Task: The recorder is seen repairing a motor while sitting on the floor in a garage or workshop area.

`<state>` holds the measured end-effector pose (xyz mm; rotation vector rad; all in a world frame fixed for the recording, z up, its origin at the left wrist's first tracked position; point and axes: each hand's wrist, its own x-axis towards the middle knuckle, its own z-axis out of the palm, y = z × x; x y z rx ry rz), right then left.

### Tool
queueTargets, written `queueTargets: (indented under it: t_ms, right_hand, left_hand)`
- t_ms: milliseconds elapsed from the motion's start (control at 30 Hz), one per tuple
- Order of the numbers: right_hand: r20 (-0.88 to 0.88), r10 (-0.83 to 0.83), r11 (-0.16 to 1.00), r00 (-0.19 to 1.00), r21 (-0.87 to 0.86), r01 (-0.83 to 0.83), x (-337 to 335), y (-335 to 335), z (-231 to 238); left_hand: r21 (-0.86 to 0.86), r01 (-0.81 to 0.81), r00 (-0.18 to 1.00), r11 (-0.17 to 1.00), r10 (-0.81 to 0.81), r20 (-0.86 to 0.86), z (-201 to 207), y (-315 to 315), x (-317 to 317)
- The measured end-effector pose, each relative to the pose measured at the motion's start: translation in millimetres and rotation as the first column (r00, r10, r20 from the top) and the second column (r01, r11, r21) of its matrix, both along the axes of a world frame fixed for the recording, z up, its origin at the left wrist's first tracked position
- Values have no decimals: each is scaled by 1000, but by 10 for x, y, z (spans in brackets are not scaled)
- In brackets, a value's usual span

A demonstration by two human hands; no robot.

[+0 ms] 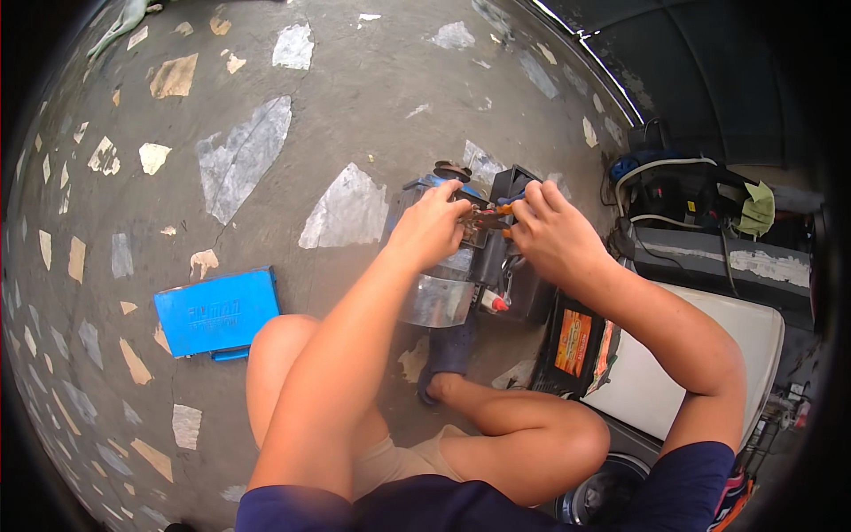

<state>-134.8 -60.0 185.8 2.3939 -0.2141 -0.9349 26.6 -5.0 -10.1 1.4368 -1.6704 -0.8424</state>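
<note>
- On the blue case (217,312), left of the left hand (433,226) and nearer the body, raised lettering is moulded; the lid is closed, so its contents are hidden.
- An orange printed label (574,342) is borne by a black box (562,363), below the right hand (557,229) (its small print is too blurred to be read).
- Beneath both hands, a grey floor (355,115) is scattered with pale, torn-looking patches; beyond the right hand, the space is bounded by a dark wall (736,80).
- Just below the left hand, a clear plastic bin (437,301) is seen at the machine's near end; what it holds cannot be told.
- Orange-handled pliers (489,215) are gripped in the right hand, their nose pointed toward the left hand over the black-and-blue machine (486,263).
- The left hand's fingers are curled at the machine's top; whether anything is pinched there cannot be told.
</note>
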Motion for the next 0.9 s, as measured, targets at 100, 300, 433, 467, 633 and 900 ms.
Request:
queueTargets:
  t_ms: [100,300,433,467,633,900]
  right_hand:
    - [-37,97,994,995,-40,-98,-24,-11,-5]
    - [37,231,973,972,-39,-229,-120,-30,-34]
    - [12,221,974,975,-41,-221,-123,-39,-20]
    - [4,215,976,977,-27,-215,-114,-51,-11]
    - [-62,79,996,995,55,-75,27,-116,45]
    - [-222,-491,827,843,187,531,362,-139,113]
  left_hand:
    - [31,-10,1000,999,11,-26,11,4,-1]
    - [81,-26,993,996,35,-111,36,20,21]
    - [116,-9,993,993,23,-115,25,19,44]
    - [115,2,991,993,13,-131,12,13,51]
    - [126,-13,988,992,33,-152,28,9,48]
    - [143,-39,986,989,62,-157,41,3,7]
